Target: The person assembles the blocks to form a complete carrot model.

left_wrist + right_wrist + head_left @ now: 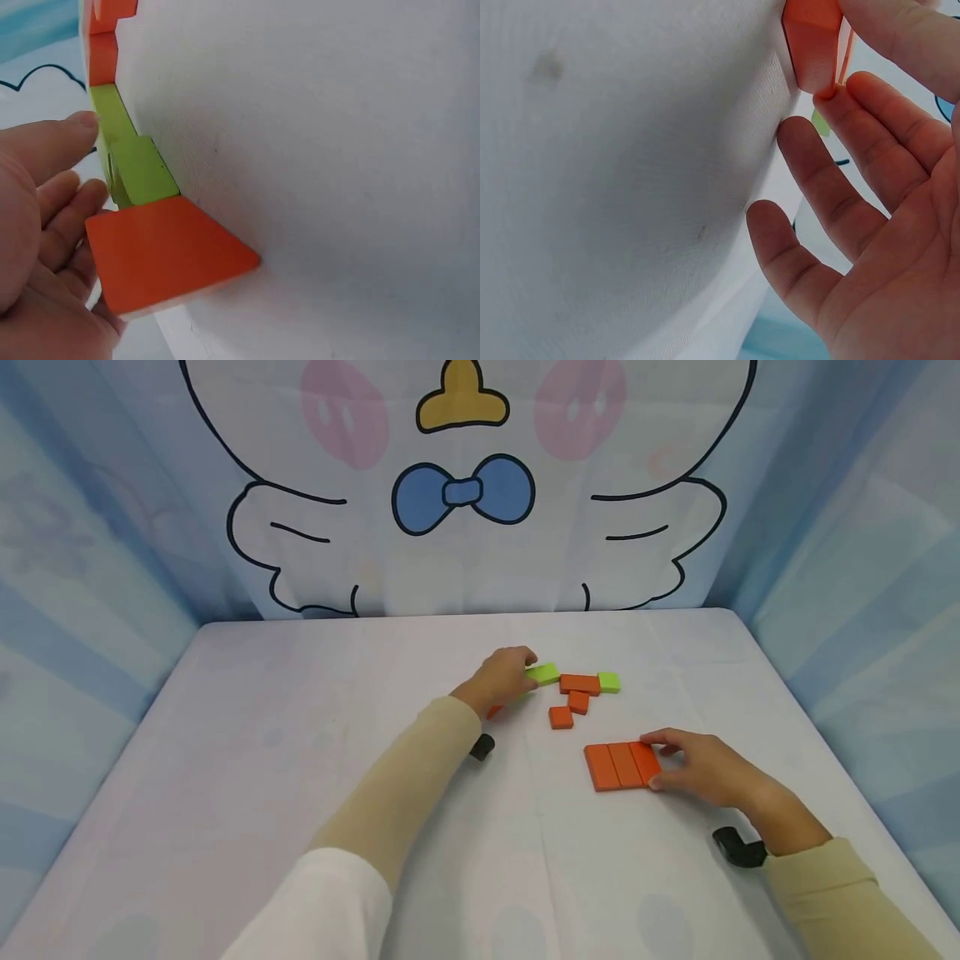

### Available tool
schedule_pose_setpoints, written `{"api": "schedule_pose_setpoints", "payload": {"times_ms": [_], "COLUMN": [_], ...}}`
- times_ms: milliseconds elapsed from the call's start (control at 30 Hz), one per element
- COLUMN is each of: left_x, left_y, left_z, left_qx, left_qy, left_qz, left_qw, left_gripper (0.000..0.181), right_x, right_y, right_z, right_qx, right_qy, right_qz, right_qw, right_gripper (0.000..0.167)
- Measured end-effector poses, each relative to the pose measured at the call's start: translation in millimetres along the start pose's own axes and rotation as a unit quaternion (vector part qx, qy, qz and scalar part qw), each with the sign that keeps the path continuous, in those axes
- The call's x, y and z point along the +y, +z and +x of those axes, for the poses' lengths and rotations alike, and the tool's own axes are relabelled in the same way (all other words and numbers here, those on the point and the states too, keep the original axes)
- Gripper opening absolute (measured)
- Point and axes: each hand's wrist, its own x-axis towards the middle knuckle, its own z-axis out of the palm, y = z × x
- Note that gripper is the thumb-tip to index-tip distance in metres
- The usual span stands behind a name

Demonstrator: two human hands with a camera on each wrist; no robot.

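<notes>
My left hand [501, 678] is at the far middle of the table, thumb and fingers spread apart beside a lime green block [543, 674]. In the left wrist view its thumb is close to that block, and curved fingers lie behind a nearer orange block [169, 255]. Another green block [146, 169] sits between them. On the right, my right hand [708, 768] pinches the end of the rightmost of several orange rectangular blocks [621, 766] laid side by side. Its thumb and a fingertip touch an orange block [814, 45] in the right wrist view; other fingers are spread.
Beyond the orange row lie a long orange block [579, 684], two small orange blocks, one [578, 702] touching it and one [561, 717] nearer me, and a green block [609, 682]. A printed curtain [465, 560] stands behind the white table [300, 735].
</notes>
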Motion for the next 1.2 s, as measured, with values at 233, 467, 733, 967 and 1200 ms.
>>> {"api": "schedule_pose_setpoints", "payload": {"times_ms": [233, 467, 733, 967, 1200], "left_x": [1.1, 7.9, 36.8, 55.0, 61.2], "left_y": [3.7, -6.4, -0.8, 22.7, 45.1], "left_z": [-1.6, -5.4, -13.2, -18.9, -22.2], "left_qx": [0.025, 0.043, 0.004, -0.020, -0.036], "left_qy": [-0.024, -0.014, 0.029, 0.090, 0.125], "left_qz": [0.055, 0.023, -0.035, 0.016, 0.059], "left_qw": [0.9979, 0.9987, 0.9989, 0.9956, 0.9897], "left_gripper": [0.039, 0.040, 0.038, 0.037, 0.039], "right_x": [-0.3, -0.7, 1.7, 1.6, 0.4], "right_y": [0.1, -3.0, -4.1, -2.0, -1.1], "right_z": [1.3, 1.0, 0.8, 0.6, -0.6], "right_qx": [0.002, 0.003, 0.000, -0.001, 0.008], "right_qy": [-0.011, -0.015, -0.010, -0.012, -0.027], "right_qz": [-0.005, -0.014, -0.014, -0.009, -0.009], "right_qw": [0.9999, 0.9998, 0.9999, 0.9999, 0.9996], "right_gripper": [0.063, 0.062, 0.063, 0.063, 0.062]}}
